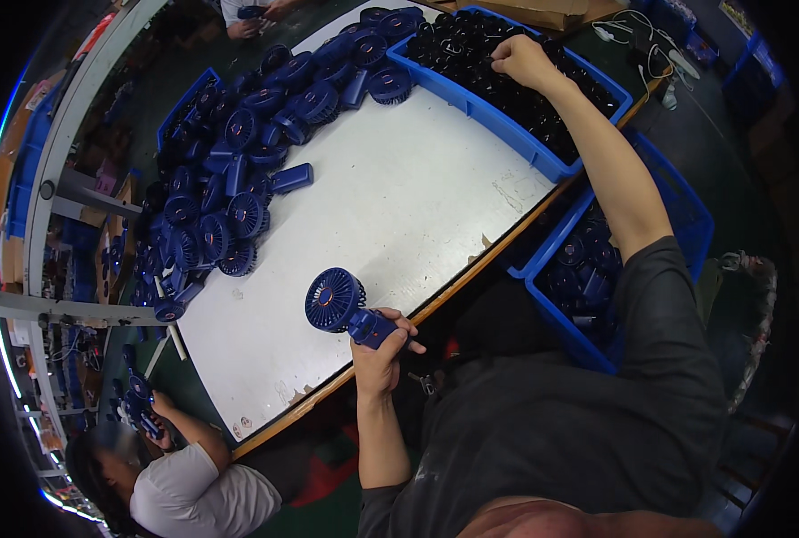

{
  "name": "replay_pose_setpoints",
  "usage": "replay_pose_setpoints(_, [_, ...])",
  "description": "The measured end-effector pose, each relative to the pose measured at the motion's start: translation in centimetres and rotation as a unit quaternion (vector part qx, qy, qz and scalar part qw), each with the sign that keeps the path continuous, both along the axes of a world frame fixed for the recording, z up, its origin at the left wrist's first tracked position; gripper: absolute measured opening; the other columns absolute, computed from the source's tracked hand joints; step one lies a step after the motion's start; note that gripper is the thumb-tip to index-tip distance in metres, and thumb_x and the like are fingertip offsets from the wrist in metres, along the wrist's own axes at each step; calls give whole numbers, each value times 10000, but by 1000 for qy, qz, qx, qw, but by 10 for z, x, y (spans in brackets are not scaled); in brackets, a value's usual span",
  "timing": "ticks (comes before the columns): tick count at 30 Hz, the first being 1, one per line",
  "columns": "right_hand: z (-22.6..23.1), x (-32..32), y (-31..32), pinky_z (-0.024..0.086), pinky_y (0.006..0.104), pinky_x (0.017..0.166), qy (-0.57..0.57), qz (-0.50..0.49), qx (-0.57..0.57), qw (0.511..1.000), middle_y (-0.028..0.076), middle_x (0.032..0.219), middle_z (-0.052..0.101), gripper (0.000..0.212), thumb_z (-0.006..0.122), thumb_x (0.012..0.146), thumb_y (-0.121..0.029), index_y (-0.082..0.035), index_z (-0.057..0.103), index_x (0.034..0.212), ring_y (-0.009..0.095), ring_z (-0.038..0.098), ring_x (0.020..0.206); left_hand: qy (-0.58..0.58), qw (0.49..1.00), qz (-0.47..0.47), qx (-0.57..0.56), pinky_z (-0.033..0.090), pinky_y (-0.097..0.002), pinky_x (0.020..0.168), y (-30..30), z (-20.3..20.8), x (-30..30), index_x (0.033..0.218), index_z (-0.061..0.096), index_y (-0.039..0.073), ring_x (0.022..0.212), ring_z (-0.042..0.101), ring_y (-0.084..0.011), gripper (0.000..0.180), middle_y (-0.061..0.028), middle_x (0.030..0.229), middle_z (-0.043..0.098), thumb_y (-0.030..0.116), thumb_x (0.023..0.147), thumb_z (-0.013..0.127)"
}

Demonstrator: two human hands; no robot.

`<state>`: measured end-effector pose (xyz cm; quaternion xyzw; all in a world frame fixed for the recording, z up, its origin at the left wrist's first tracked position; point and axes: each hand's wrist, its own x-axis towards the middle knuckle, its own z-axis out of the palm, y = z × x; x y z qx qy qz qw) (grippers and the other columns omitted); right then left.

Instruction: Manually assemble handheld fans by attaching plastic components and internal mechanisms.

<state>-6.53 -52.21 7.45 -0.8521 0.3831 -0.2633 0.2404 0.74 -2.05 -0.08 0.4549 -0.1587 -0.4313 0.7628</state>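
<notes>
My left hand [382, 357] is wrapped round the handle of a dark blue handheld fan [332, 299], near the front edge of the table. The fan's round grille head points up and to the left. Far to the right, my right hand [523, 65] reaches into a blue bin [480, 112] heaped with small black parts [458, 40]. Its fingertips are pinched together at the top of the heap. Whatever lies between them is too small to make out.
Many more blue handheld fans [243, 130] are piled across the white table [364, 188]. Below its right edge, another blue bin [543, 269] holds more fans. A co-worker in a white shirt [198, 489] handles fans at lower left; another person's hand [243, 27] shows at the top.
</notes>
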Motion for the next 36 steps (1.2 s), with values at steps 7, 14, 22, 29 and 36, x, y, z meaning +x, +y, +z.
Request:
replay_pose_setpoints(7, [-3, -3, 156, 560, 291, 645, -251, 311, 373, 838, 69, 851, 696, 156, 699, 874, -60, -39, 635, 1015, 128, 670, 728, 11, 998, 58, 18, 629, -341, 594, -18, 16, -6, 1180, 504, -81, 839, 665, -224, 342, -166, 985, 630, 8, 884, 651])
replay_pose_setpoints(14, [-40, -32, 335, 526, 274, 775, -189, 344, 364, 845, 71, 1096, 554, 203, 660, 873, 18, -17, 596, 1063, 136, 592, 930, 80, 992, 97, -27, 595, -294, 535, -23, 24, -7, 1226, 500, -48, 813, 657, -209, 381, -146, 1038, 609, 41, 896, 668])
replay_pose_setpoints(22, [-22, -35, 315, 521, 387, 843, -126, 510, 14, 851, 112, 992, 632, 510, 707, 839, -86, -53, 578, 1332, 270, 607, 945, 69, 997, 32, -10, 547, -247, 472, -9, 28, -13, 1151, 511, 11, 809, 645, -188, 348, -110, 975, 607, 68, 872, 712])
replay_pose_setpoints(29, [-12, -15, 313, 526, 380, 806, -156, 536, -45, 829, 119, 1002, 629, 399, 700, 849, -116, -30, 621, 1230, 281, 615, 928, 74, 996, 20, -34, 571, -269, 493, 0, 27, -9, 1170, 541, -37, 822, 648, -205, 348, -130, 983, 621, 69, 882, 705])
replay_pose_setpoints(36, [-9, 8, 324, 510, 400, 855, -134, 537, -75, 829, 144, 1020, 633, 309, 678, 873, -205, -31, 645, 1126, 317, 613, 954, 28, 997, -61, -34, 582, -285, 483, 7, 9, -14, 1206, 538, 15, 830, 661, -237, 635, -134, 981, 628, 583, 926, 584])
